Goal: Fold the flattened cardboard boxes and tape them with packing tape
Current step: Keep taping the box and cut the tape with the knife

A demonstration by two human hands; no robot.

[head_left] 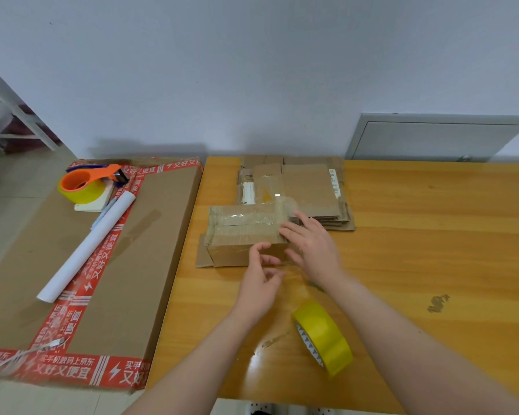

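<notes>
Brown cardboard fills the middle: a folded box (243, 241) lies on the table (432, 235), crossed with clear tape that is hard to follow on its surface. The right hand (315, 247) lies flat on the right end of the box, at 3 o'clock of it, with fingers straight and spread, and it hides that corner. The left hand (259, 290) is at 5 o'clock of the box, fingers curled and forefinger at the front face; whether it pinches a clear strip I cannot tell. The hands are near but apart. At 1 o'clock, flat boxes (312, 190) lie in a stack. A yellow tape roll (324, 336) stands on edge at 5 o'clock, between the forearms. At 9 o'clock lies a big carton (150, 235), cut off at the left, which carries a dispenser (87, 181) and a white paper roll (87, 247).
</notes>
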